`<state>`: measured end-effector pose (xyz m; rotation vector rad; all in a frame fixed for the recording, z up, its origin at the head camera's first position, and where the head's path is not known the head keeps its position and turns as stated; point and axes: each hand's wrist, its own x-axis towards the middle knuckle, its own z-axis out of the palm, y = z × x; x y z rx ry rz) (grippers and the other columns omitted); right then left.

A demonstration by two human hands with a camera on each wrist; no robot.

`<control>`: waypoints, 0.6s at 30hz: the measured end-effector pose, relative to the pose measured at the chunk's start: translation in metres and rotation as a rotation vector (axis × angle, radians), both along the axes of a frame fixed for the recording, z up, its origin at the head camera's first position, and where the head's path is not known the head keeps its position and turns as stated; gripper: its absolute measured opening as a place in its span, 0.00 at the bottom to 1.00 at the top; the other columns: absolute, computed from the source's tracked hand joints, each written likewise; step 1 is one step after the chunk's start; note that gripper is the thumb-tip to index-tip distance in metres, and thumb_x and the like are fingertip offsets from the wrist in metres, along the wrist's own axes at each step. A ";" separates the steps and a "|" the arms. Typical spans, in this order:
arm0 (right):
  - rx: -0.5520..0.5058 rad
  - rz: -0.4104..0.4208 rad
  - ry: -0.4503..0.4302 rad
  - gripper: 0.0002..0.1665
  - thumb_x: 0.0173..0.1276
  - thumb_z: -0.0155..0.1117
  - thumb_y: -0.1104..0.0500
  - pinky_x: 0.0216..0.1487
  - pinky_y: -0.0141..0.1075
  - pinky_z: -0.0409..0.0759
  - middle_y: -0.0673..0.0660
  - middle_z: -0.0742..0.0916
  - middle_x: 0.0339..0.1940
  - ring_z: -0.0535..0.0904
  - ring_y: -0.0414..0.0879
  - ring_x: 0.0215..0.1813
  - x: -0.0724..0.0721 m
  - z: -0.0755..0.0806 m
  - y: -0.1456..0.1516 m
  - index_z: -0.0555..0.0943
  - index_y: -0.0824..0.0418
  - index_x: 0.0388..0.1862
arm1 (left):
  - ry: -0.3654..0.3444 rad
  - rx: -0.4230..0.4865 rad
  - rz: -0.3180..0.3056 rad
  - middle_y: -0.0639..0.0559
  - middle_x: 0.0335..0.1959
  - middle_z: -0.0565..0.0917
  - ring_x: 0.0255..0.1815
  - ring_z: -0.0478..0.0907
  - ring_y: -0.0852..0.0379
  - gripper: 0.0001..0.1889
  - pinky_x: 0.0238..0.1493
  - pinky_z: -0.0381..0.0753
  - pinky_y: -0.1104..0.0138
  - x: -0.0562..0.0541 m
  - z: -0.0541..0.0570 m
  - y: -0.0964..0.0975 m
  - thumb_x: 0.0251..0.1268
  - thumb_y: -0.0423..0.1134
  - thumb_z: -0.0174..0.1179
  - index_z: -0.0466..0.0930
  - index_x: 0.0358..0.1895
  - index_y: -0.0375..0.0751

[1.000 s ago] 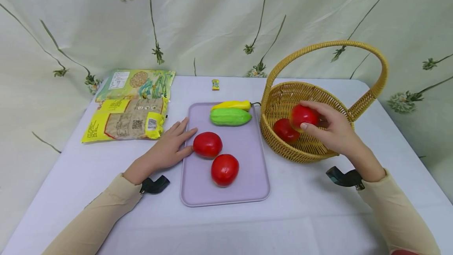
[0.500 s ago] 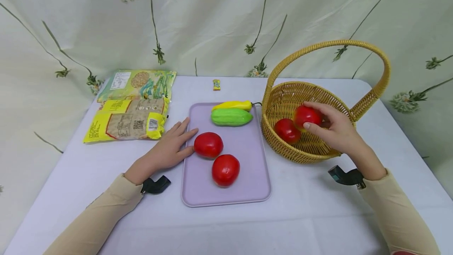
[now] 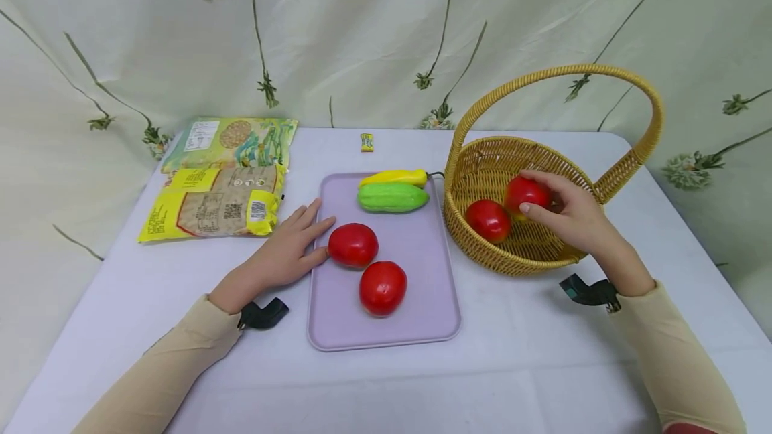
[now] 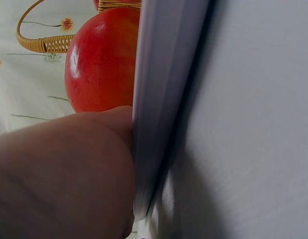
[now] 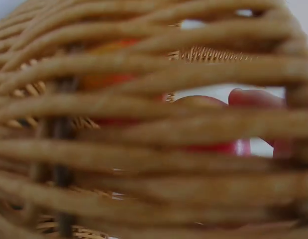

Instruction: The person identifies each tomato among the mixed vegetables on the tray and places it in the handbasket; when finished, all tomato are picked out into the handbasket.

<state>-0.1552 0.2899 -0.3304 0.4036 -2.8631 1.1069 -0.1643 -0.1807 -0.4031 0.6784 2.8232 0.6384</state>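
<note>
My right hand (image 3: 569,213) reaches into the wicker basket (image 3: 482,258), thumb and fingers around a red apple (image 3: 526,194) with a yellowish underside. A second apple (image 3: 488,221) lies in the basket just left of it. In the right wrist view the basket's weave (image 5: 144,174) covers most of the scene, with a fingertip and red fruit showing through its gaps. My left hand (image 3: 293,246) lies flat with spread fingers over the left rim of the lilac tray (image 3: 422,313). Its thumb is right at one tray apple (image 3: 353,245); another apple (image 3: 382,288) sits nearer the front.
A green ridged vegetable (image 3: 393,197) and a yellow pepper (image 3: 395,177) lie at the tray's back. Two food packets, one yellow and brown (image 3: 223,203), one green (image 3: 235,142), are at the left. A small yellow sachet (image 3: 366,142) lies behind the tray. The basket's tall handle (image 3: 561,72) arches overhead.
My right hand has moved slightly right and down in the basket with its apple, which has come away from overlapping the other apple. My left hand stays in place.
</note>
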 end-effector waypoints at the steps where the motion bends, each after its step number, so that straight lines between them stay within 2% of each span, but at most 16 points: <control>1: 0.005 0.001 -0.005 0.34 0.72 0.65 0.58 0.53 0.41 0.86 0.68 0.76 0.70 0.78 0.67 0.60 -0.001 -0.001 0.000 0.70 0.60 0.75 | -0.001 0.000 0.001 0.35 0.84 0.49 0.82 0.46 0.25 0.32 0.76 0.55 0.31 0.000 0.000 0.000 0.72 0.44 0.57 0.65 0.78 0.43; 3: 0.015 0.007 -0.012 0.34 0.72 0.65 0.58 0.54 0.56 0.86 0.69 0.76 0.70 0.77 0.68 0.61 -0.003 -0.004 0.001 0.69 0.60 0.76 | 0.000 0.000 0.001 0.35 0.84 0.49 0.82 0.45 0.25 0.32 0.76 0.56 0.31 0.000 0.001 -0.001 0.72 0.44 0.57 0.65 0.78 0.43; 5: 0.018 0.012 -0.022 0.34 0.73 0.64 0.58 0.55 0.64 0.83 0.70 0.76 0.70 0.76 0.68 0.62 -0.005 -0.006 0.002 0.69 0.61 0.76 | 0.002 0.000 0.000 0.35 0.84 0.49 0.82 0.45 0.25 0.32 0.76 0.55 0.31 0.000 0.001 0.000 0.72 0.44 0.56 0.65 0.78 0.43; 18: 0.122 0.000 -0.107 0.35 0.75 0.63 0.52 0.56 0.64 0.83 0.70 0.76 0.70 0.75 0.67 0.63 -0.010 -0.012 0.006 0.68 0.61 0.76 | -0.001 0.009 0.004 0.35 0.84 0.49 0.82 0.46 0.25 0.32 0.76 0.55 0.31 0.002 0.003 0.001 0.72 0.44 0.57 0.65 0.77 0.43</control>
